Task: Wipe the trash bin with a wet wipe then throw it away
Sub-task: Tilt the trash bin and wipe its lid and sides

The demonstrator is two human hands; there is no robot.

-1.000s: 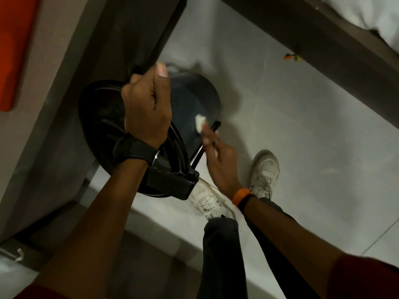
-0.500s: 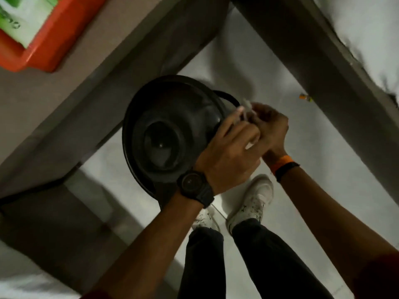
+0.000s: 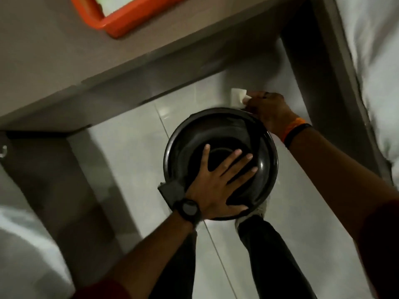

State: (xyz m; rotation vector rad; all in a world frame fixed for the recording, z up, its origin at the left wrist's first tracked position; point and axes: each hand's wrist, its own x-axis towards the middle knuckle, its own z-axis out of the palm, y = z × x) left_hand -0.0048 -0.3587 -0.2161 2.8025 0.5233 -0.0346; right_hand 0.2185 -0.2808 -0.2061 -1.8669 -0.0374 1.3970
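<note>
A round black trash bin (image 3: pixel 265 147) stands on the tiled floor in front of my feet, seen from above with its glossy lid closed. My left hand (image 3: pixel 218 184) lies flat on the lid with its fingers spread, wearing a black watch. My right hand (image 3: pixel 267 111) is at the bin's far right rim, pinching a small folded white wet wipe (image 3: pixel 237 97) that sticks out to the left of its fingers. An orange band and a black band sit on that wrist.
A grey desk (image 3: pixel 64 61) runs along the back with an orange tray (image 3: pixel 127 20) on it. A grey furniture edge (image 3: pixel 336 83) and white bedding (image 3: pixel 375 61) are at the right. My two legs (image 3: pixel 259 255) and shoes stand just behind the bin.
The bin's lid has come down from tilted open to closed. My left hand moved from beside the right hand to lie flat on the lid. The right hand moved out to the rim with the wipe.
</note>
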